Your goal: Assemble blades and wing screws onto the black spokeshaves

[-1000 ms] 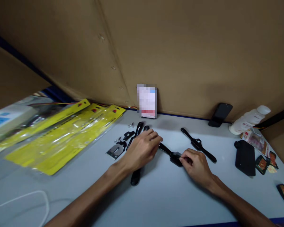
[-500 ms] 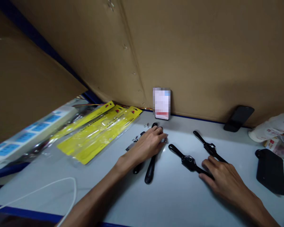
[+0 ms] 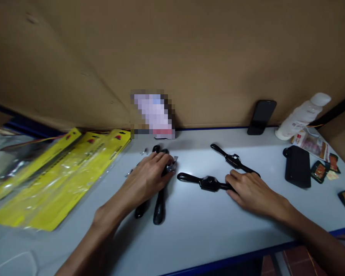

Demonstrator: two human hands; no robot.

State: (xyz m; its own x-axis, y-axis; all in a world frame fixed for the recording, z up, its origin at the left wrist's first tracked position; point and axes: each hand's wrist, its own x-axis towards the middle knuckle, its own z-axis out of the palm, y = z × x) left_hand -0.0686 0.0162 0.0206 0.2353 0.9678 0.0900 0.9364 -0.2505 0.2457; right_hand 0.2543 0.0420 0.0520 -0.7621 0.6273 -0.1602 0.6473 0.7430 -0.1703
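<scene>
My left hand [image 3: 149,178] lies over two black two-handled tools [image 3: 159,205] that point toward me. Its fingers are bent together and pinch a small metal part [image 3: 173,165] at the fingertips. More small metal bits [image 3: 144,151] lie just beyond the hand. My right hand [image 3: 247,188] rests flat, fingers stretched, on the right handle of a third black tool [image 3: 202,182], which lies crosswise on the grey table [image 3: 207,230]. Another black tool of the same kind [image 3: 232,160] lies just behind my right hand.
Yellow plastic packages [image 3: 60,180] cover the table's left side. A phone [image 3: 261,117] and a white bottle [image 3: 301,117] lean against the cardboard back wall [image 3: 189,57], with a blurred card [image 3: 155,117] nearby. A black pouch [image 3: 297,170] and snack packets [image 3: 322,170] sit at right.
My right hand left the middle of the crosswise tool and now lies on its right handle; the tool has turned more level. My left hand stayed over the parts. The view swung.
</scene>
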